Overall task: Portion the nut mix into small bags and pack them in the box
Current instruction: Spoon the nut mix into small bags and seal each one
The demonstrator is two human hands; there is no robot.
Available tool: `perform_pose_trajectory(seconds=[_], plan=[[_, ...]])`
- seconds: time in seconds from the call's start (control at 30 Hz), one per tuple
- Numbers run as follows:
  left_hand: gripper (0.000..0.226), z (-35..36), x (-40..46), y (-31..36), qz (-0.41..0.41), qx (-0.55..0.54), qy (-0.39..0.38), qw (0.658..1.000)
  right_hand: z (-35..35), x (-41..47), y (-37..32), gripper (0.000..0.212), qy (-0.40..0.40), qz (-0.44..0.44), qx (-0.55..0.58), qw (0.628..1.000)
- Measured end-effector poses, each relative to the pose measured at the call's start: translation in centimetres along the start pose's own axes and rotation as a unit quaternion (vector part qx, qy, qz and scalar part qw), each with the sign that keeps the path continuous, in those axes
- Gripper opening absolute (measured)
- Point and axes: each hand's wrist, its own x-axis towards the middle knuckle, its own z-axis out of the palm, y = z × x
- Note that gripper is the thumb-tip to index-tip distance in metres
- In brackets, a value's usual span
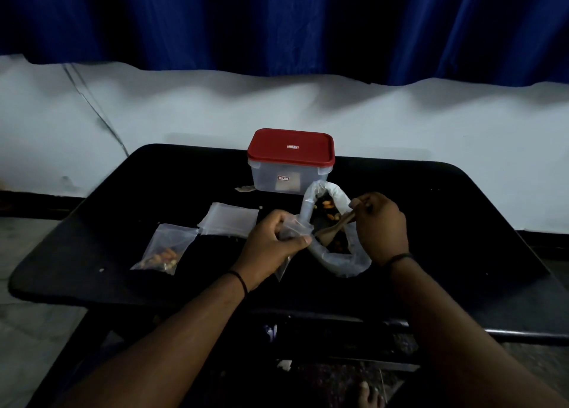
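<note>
So my left hand point(271, 247) is pinching a small bag point(292, 232) right beside the nut mix bag point(332, 232), right hand point(381, 223) gripping the spoon point(331, 230) inside it; closed box point(289, 164) just behind.

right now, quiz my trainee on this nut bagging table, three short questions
1. True or false: the box has its red lid on.
2. Which hand holds the wooden spoon? A left, B right.
3. Fill in: the filled small bag lies to the ___ of the stack of empty bags.

Key:
1. True.
2. B: the right hand holds it over the big nut mix bag; the left hand grips an empty small bag.
3. Left.
</note>
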Motion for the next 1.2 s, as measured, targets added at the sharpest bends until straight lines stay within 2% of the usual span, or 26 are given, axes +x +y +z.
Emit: perform_pose_trajectory(seconds=[0.3,0.43,0.57,0.67,0.77,0.87,0.97,1.07,1.13,1.2], plan=[[0.026,-0.1,0.2,-0.2,-0.003,-0.007,-0.005,1.000,0.0,1.2,2.0,0.019,0.032,0.191,0.178,0.965],[0.025,-0.1,0.1,-0.1,0.004,-0.010,0.003,1.000,-0.2,1.3,2.2,0.019,0.050,0.219,0.233,0.946],[0.025,-0.1,0.1,-0.2,0.005,-0.006,0.011,1.000,-0.7,1.1,1.5,0.017,0.067,0.211,0.277,0.935],[0.026,0.0,0.1,-0.2,0.005,0.004,0.010,1.000,-0.6,0.8,0.3,0.017,0.104,0.149,0.303,0.935],[0.027,0.0,0.2,-0.3,0.003,0.010,0.011,1.000,-0.7,-0.6,-1.8,0.013,0.112,-0.010,0.307,0.945],[0.027,0.0,0.4,-0.4,-0.002,0.011,0.015,1.000,-1.0,-2.7,-3.7,0.010,0.046,-0.219,0.188,0.956],[0.033,0.0,0.4,-0.4,0.003,-0.001,0.028,1.000,-0.8,-3.4,-4.2,0.010,-0.013,-0.328,0.087,0.941],[0.031,0.0,0.4,-0.4,0.012,-0.002,0.039,0.999,-1.0,-3.3,-4.2,0.016,0.014,-0.362,0.091,0.927],[0.029,-0.1,0.5,-0.4,0.022,0.002,0.040,0.999,-1.3,-3.3,-4.2,0.012,0.053,-0.328,0.148,0.932],[0.028,-0.2,0.5,-0.4,0.031,0.016,0.039,0.999,-1.7,-2.9,-3.8,0.009,0.098,-0.257,0.188,0.943]])
